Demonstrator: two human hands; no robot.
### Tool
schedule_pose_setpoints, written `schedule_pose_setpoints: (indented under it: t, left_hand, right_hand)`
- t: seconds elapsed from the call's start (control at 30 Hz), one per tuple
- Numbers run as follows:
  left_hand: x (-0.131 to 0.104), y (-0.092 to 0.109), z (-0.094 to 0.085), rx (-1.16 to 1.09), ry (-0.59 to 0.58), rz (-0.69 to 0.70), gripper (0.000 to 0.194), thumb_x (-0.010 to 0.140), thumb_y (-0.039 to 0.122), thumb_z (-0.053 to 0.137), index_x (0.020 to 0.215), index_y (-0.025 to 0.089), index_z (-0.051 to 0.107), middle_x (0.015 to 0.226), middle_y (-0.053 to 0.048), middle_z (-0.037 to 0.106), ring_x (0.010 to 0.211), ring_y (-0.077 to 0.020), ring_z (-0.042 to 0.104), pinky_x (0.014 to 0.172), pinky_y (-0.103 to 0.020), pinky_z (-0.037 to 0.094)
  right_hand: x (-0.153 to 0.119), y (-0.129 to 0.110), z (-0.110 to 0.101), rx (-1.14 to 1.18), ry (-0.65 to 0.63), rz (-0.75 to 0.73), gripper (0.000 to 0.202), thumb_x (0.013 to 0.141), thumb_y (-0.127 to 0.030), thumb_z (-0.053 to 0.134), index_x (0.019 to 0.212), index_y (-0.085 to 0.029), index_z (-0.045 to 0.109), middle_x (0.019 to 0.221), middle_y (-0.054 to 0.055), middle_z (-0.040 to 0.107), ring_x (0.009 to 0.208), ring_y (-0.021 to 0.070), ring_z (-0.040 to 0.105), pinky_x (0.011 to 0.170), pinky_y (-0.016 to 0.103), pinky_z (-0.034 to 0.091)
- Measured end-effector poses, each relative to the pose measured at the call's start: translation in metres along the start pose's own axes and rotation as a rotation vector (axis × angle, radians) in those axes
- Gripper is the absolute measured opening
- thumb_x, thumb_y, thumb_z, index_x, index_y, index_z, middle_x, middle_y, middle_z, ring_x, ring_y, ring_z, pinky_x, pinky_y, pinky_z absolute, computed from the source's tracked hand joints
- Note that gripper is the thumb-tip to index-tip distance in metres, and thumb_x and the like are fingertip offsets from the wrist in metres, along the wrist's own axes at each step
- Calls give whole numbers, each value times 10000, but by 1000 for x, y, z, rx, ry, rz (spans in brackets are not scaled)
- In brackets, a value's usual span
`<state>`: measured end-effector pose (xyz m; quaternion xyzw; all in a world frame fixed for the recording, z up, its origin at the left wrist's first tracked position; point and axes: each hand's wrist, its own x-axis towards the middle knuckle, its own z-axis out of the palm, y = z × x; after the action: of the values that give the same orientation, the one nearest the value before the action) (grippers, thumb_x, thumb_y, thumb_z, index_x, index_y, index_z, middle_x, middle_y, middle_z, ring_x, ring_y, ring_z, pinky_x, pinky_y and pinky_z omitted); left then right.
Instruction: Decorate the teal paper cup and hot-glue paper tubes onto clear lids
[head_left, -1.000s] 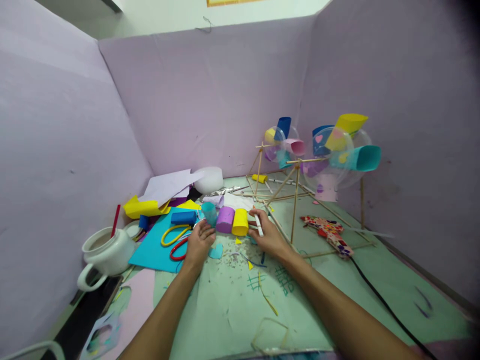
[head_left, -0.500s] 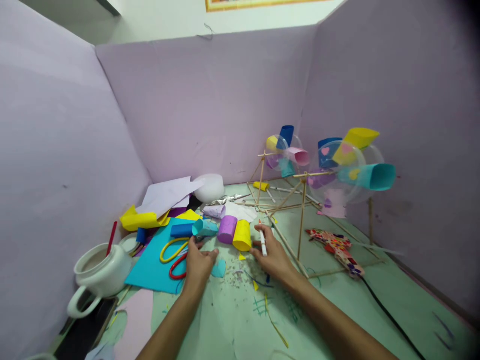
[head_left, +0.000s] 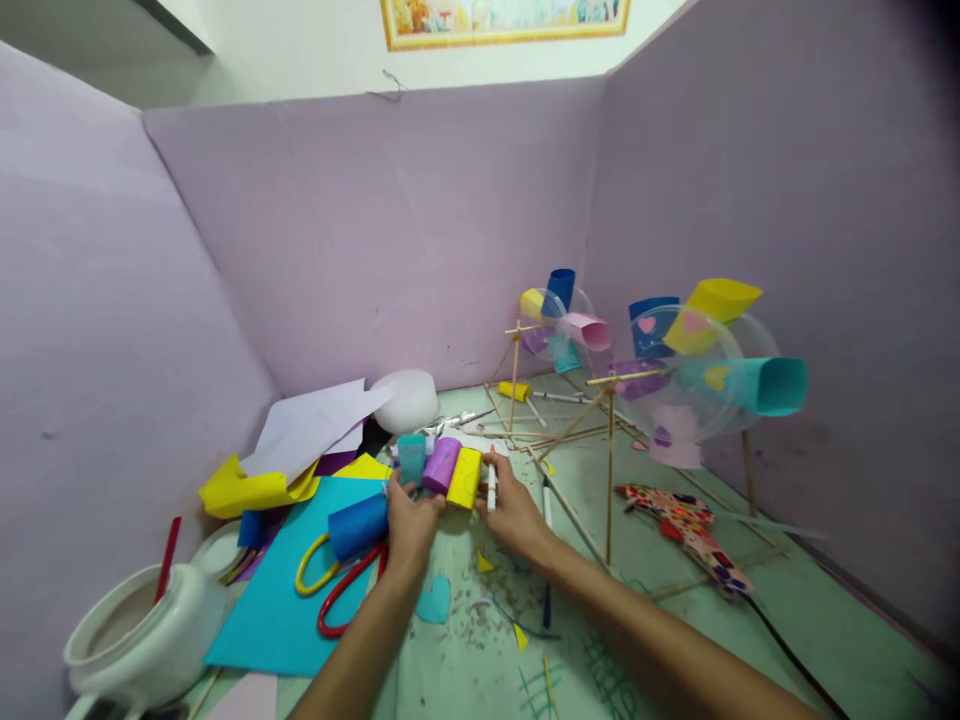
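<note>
A teal paper tube (head_left: 412, 458), a purple one (head_left: 442, 464) and a yellow one (head_left: 464, 478) stand side by side on the green table. My left hand (head_left: 411, 520) is at the teal and purple tubes, its fingers curved; what they grip is hard to make out. A white marker (head_left: 492, 484) is held in my right hand (head_left: 510, 508), whose fingertips are at the yellow tube's right side. A blue tube (head_left: 358, 526) lies over scissors with yellow and red handles (head_left: 345, 600), left of my left hand.
Two stick frames with paper-tube wheels (head_left: 679, 370) stand at the right. A patterned glue gun (head_left: 686, 530) with a black cord lies below them. Blue paper (head_left: 277, 610) and a white teapot (head_left: 154, 640) are at the left. Scraps and a pen (head_left: 547, 550) lie in front.
The teal tube now stands upright beside the purple one. The blue tube has shifted onto the scissors. The yellow and purple tubes are tilted differently, and the view has moved.
</note>
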<state>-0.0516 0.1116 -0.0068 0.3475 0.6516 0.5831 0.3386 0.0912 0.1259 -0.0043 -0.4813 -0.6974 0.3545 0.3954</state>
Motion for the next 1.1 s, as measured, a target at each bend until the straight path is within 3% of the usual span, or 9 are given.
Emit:
schedule_pose_setpoints:
  t: [0.2, 0.33, 0.43, 0.53, 0.8, 0.97, 1.1]
  left_hand:
    - [21, 9, 12, 69, 48, 55, 752, 649, 89, 663, 1316, 163, 322, 1202, -152, 551, 985, -210, 639, 793, -312, 523]
    - [3, 8, 7, 151, 86, 109, 674, 682, 122, 632, 1304, 181, 377, 1268, -145, 503, 1102, -234, 565, 851, -346, 498]
    - [-19, 6, 0, 207, 83, 154, 551, 702, 159, 608, 1235, 186, 472, 1171, -118, 559, 1044, -243, 579, 814, -356, 508]
    - [-37, 4, -1, 259, 48, 234, 434, 718, 199, 572, 1151, 179, 542, 1080, -105, 590, 946, -235, 601, 744, -333, 514]
    - [-44, -5, 0, 282, 35, 230, 393, 696, 224, 546, 1083, 160, 585, 964, -91, 594, 823, -218, 592, 681, -318, 501]
    - [-43, -8, -1, 284, 23, 290, 360, 697, 241, 526, 1039, 157, 600, 957, -94, 600, 817, -211, 586, 658, -309, 504]
    - [-42, -9, -1, 300, 17, 314, 366, 682, 252, 516, 1019, 146, 613, 924, -88, 603, 786, -200, 586, 644, -305, 508]
  right_hand:
    - [36, -1, 9, -139, 72, 36, 554, 736, -118, 573, 1244, -174, 360, 1110, 120, 655, 975, 236, 651, 792, 335, 485]
    - [14, -6, -22, -347, 2, 34, 503, 743, -103, 563, 1223, -185, 440, 1139, 111, 648, 1022, 236, 621, 824, 314, 455]
    - [-12, -8, -51, -544, -121, 39, 417, 728, -50, 543, 1127, -170, 562, 1078, 137, 671, 1009, 273, 616, 820, 338, 447]
    - [-23, -11, -67, -723, -224, 85, 397, 687, 31, 512, 1034, -123, 628, 1016, 194, 684, 1001, 327, 612, 776, 370, 457]
    - [-19, -22, -57, -957, -259, 226, 348, 792, -11, 455, 1085, -106, 616, 1031, 212, 680, 916, 304, 662, 704, 343, 492]
    - [-21, -23, -55, -959, -236, 232, 460, 755, 60, 433, 1182, -65, 551, 1164, 249, 603, 991, 300, 628, 764, 348, 496]
    - [-30, -29, -55, -903, -231, 163, 665, 695, 109, 411, 1327, -96, 438, 1326, 202, 506, 1071, 239, 600, 843, 291, 474]
